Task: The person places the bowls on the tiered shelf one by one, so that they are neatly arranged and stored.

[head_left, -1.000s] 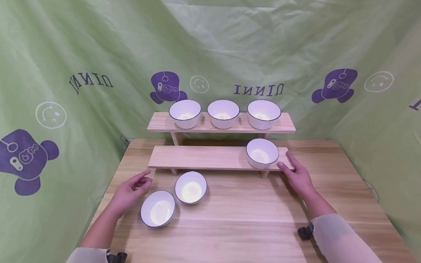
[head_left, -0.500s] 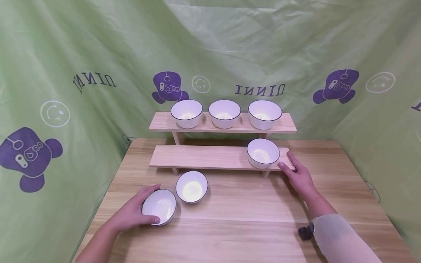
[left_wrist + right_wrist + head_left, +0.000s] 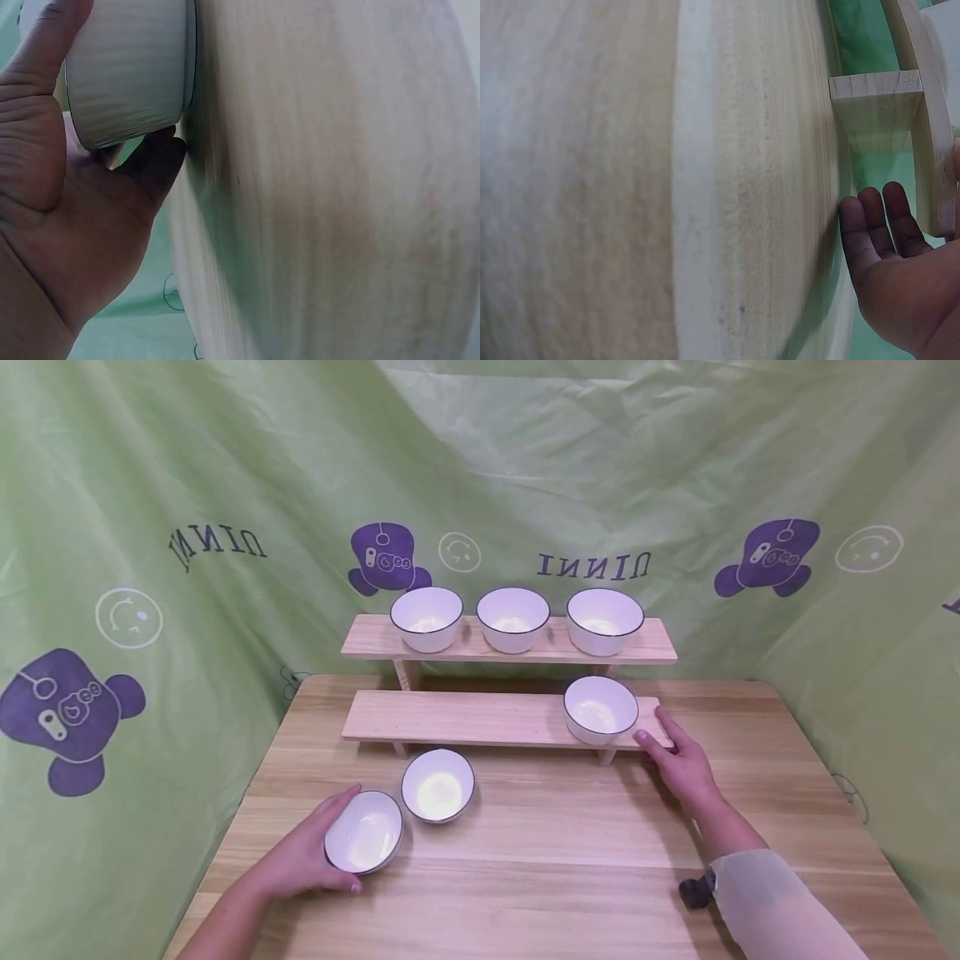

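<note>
Fingers [image 3: 341,799] of the left hand [image 3: 303,856] are curled round the near white bowl [image 3: 365,832]: thumb at its front rim, the other fingers behind its far left side. In the left wrist view the bowl's wall [image 3: 127,71] is seen pinched between thumb and fingers, clear of the palm. The bowl is tilted, its left edge raised off the table [image 3: 540,843], just beside a second bowl [image 3: 438,785] that lies flat. Compared with half a second ago, the bowl is tipped further and the thumb is tucked lower under the rim; a second ago it was not touched at all. The right hand [image 3: 684,762] is kept flat, fingers straight, against the right end of the lower shelf [image 3: 465,718], just beside the shelf bowl [image 3: 601,708]; nothing is gripped by it.
</note>
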A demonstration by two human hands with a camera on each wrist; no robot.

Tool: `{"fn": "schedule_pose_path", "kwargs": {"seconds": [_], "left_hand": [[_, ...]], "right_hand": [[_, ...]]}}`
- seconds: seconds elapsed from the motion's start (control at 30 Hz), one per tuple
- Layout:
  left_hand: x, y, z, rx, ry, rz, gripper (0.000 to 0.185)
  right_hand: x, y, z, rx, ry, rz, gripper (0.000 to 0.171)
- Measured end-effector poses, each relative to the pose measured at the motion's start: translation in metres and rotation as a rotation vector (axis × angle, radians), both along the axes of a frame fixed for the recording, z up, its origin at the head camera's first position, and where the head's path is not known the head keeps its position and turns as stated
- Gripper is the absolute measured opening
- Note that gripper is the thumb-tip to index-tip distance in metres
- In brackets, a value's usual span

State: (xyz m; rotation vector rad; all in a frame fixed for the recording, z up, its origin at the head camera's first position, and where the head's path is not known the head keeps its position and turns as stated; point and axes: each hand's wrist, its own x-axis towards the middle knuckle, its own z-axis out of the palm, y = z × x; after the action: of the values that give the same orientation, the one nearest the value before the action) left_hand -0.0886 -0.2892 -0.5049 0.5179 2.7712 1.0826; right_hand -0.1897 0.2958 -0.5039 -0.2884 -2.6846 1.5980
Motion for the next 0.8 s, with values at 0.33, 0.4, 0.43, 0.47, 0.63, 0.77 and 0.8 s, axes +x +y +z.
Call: {"fn": "schedule_pose_path", "kwargs": {"seconds": [0.33, 0.4, 0.43, 0.47, 0.63, 0.77, 0.8], "left_hand": [[-0.004, 0.002, -0.002, -0.015, 0.052, 0.029, 0.127], [-0.006, 0.002, -0.002, -0.013, 0.065, 0.028, 0.126], [-0.006, 0.002, -0.002, -0.009, 0.078, 0.022, 0.126], [-0.007, 0.001, -0.001, -0.009, 0.085, 0.022, 0.125], [-0.011, 0.000, 0.007, -0.002, 0.086, 0.042, 0.124], [-0.015, -0.002, 0.016, 0.023, 0.082, 0.063, 0.123], [-0.017, -0.003, 0.019, 0.035, 0.085, 0.065, 0.123]], "right_hand": [[0.000, 0.000, 0.001, -0.001, -0.014, 0.002, 0.081], [0.000, 0.000, 0.001, 0.002, -0.012, 0.003, 0.081], [0.000, 0.000, 0.001, 0.004, -0.010, 0.004, 0.081], [0.000, 0.001, 0.001, 0.010, -0.005, 0.003, 0.081], [0.001, -0.001, 0.002, 0.011, -0.003, 0.000, 0.080], [0.001, -0.002, 0.002, -0.005, -0.013, 0.003, 0.081], [0.001, -0.002, 0.002, -0.009, -0.016, 0.004, 0.081]]}}
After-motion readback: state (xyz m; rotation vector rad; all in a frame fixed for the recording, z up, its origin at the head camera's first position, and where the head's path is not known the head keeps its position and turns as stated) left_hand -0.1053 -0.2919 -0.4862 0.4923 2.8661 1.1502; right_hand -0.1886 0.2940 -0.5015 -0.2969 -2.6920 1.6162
